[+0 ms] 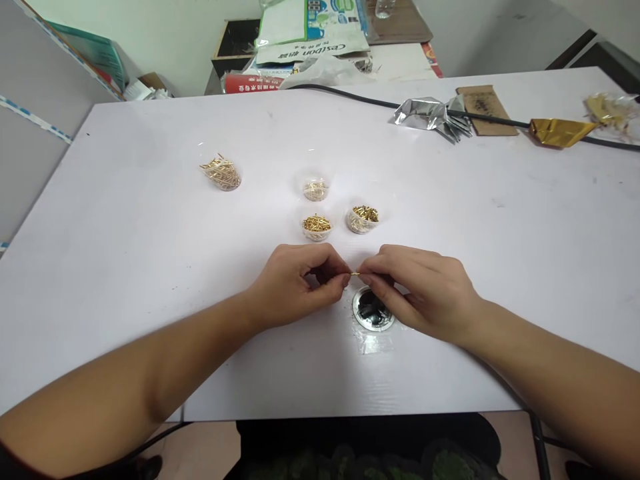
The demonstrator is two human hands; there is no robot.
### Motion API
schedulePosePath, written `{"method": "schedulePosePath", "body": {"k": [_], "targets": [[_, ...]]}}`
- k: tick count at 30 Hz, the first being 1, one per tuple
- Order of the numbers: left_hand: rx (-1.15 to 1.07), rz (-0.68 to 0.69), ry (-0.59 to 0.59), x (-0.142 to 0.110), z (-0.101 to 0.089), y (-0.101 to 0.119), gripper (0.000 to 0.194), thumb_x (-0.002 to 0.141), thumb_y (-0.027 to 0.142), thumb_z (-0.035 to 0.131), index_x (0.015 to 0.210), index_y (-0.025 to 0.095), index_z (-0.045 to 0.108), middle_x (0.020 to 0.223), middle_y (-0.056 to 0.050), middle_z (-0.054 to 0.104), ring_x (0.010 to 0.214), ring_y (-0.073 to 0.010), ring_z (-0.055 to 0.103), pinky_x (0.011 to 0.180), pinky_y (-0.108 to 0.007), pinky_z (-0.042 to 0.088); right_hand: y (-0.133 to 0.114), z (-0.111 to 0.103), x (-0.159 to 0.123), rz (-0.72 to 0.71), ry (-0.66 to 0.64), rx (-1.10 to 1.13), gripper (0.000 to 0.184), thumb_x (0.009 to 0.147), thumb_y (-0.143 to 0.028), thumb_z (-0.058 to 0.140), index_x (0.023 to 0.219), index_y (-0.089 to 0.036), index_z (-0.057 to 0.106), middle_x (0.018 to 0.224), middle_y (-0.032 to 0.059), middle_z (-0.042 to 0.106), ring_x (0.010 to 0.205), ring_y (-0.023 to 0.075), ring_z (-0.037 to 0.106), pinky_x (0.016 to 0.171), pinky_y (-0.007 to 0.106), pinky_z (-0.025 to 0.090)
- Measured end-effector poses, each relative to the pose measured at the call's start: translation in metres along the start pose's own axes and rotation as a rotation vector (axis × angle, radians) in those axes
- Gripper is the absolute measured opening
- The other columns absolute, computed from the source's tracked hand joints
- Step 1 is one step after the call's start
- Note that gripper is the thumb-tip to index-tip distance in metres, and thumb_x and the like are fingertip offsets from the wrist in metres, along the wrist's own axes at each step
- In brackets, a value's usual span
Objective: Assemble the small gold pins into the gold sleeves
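Observation:
My left hand [305, 280] and my right hand [420, 283] meet fingertip to fingertip above the white table. Both pinch one tiny gold metal pin [355, 273], whose middle shows between the fingertips; its ends are hidden. Just below my right fingers lies a round dark disc with a silver rim [373, 310], partly covered by that hand. Beyond my hands stand small clear cups of gold pieces: one cup [317, 228] near my left hand, another cup [362, 220] to its right, and a third cup [316, 189] behind them.
A clear cup of longer gold pins [221, 173] leans farther left on the white table [150, 227]. A black cable [345, 95] runs along the back, past silver foil [433, 115], brown cardboard [487, 110] and gold foil [560, 132]. Papers and packaging [320, 47] are piled behind the far edge.

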State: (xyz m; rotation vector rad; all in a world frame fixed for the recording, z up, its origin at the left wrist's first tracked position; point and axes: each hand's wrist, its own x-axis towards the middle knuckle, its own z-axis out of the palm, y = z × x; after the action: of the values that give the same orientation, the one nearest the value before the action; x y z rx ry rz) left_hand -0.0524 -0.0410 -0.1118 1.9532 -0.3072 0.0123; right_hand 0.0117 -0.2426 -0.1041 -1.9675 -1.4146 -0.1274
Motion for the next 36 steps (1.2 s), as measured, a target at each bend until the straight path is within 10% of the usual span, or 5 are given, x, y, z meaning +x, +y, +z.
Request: {"method": "schedulePosePath", "body": {"k": [15, 36], "targets": [[0.229, 0.143, 0.053, 0.0004, 0.0028, -0.0017, 0.006, 0.077, 0.010, 0.064, 0.079, 0.014, 0.061, 0.066, 0.007, 0.061, 0.055, 0.0012, 0.048, 0.053, -0.005, 0.039, 0.0017, -0.0018, -0.0016, -0.127, -0.011, -0.156, 0.015, 0.088, -0.003, 0.053, 0.098, -0.014, 0.051, 0.070, 0.0039, 0.052, 0.063, 0.0129, 0.043, 0.056, 0.027, 0.038], [0.315, 0.218, 0.134, -0.0005, 0.0059, -0.0025, 0.003, 0.080, 0.011, 0.061, 0.079, 0.014, 0.060, 0.065, 0.006, 0.059, 0.054, -0.0018, 0.049, 0.051, -0.011, 0.041, -0.0029, 0.0012, 0.0007, 0.098, -0.015, -0.013, 0.008, 0.090, -0.010, 0.053, 0.093, -0.017, 0.055, 0.071, 0.0003, 0.058, 0.062, 0.0095, 0.054, 0.057, 0.022, 0.044]]}}
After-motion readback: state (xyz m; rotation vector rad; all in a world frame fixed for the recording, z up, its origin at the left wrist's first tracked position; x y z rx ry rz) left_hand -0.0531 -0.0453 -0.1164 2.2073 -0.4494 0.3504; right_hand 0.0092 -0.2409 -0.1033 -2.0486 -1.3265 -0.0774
